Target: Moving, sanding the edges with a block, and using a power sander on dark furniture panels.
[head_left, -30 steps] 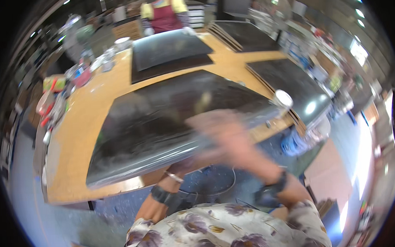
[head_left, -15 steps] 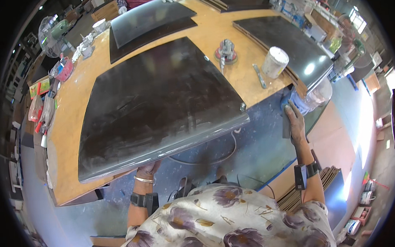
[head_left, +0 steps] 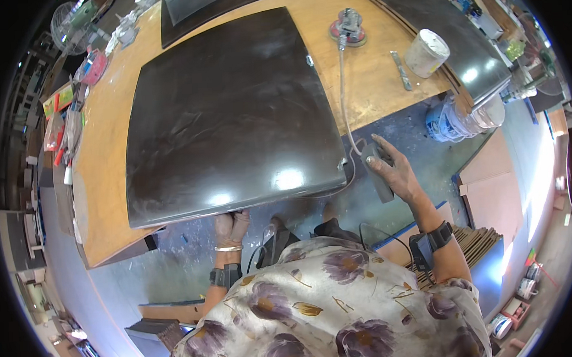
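Note:
A large glossy dark panel lies on the tan worktable, its near edge overhanging the front. My left hand is under that near edge and grips it from below; its fingertips are partly hidden by the panel. In my right hand is a dark grey sanding block, held between thumb and fingers. Hand and block are in the air beyond the panel's near right corner, apart from it.
A round sander with a pale hose stands right of the panel. Nearby are a putty knife and a white tub. Another dark panel lies far right, above a blue bucket. Stacked boards stand beside my right arm.
My right hand has swung left with the sanding block, from beside the bucket toward the panel's corner. My view has tipped downward; the other person's hands are out of it. My left hand stays under the panel.

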`<state>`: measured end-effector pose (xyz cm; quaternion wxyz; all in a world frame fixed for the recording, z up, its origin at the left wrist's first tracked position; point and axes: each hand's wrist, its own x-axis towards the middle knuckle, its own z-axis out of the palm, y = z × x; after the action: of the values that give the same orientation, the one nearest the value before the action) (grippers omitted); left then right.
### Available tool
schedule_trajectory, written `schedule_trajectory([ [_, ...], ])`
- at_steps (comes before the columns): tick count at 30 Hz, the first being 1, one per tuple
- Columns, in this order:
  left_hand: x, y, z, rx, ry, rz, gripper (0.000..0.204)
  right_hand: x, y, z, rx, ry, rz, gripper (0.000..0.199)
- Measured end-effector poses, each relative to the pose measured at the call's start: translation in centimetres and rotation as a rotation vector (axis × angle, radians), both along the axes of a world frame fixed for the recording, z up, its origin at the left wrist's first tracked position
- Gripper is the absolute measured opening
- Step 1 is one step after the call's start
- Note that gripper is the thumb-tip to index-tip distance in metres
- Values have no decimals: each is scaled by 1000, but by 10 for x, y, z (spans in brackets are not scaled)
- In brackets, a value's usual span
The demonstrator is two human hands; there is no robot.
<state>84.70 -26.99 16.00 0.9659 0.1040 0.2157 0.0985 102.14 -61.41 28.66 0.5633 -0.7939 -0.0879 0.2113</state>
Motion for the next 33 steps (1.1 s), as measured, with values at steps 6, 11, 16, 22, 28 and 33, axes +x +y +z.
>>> schedule_trajectory([
  [6, -4, -14, 14, -41, 285, 102, 33, 4, -5, -27, 0, 54, 53, 74],
  [11, -21, -36, 31, 304, 422, -198, 22, 7, -3, -26, -310, -196, 286, 77],
  [16, 9, -97, 55, 577, 472, -519, 28, 9, -12, -44, -404, -443, 567, 85],
  [22, 48, -147, 27, 555, 384, -574, 35, 12, -18, -59, -368, -412, 473, 81],
  [28, 34, -112, 24, 215, 145, -355, 32, -13, -37, -68, -222, -101, 243, 66],
  [33, -3, -36, -17, 109, 178, 18, 24, -46, -56, -92, 49, 212, -81, 65],
])
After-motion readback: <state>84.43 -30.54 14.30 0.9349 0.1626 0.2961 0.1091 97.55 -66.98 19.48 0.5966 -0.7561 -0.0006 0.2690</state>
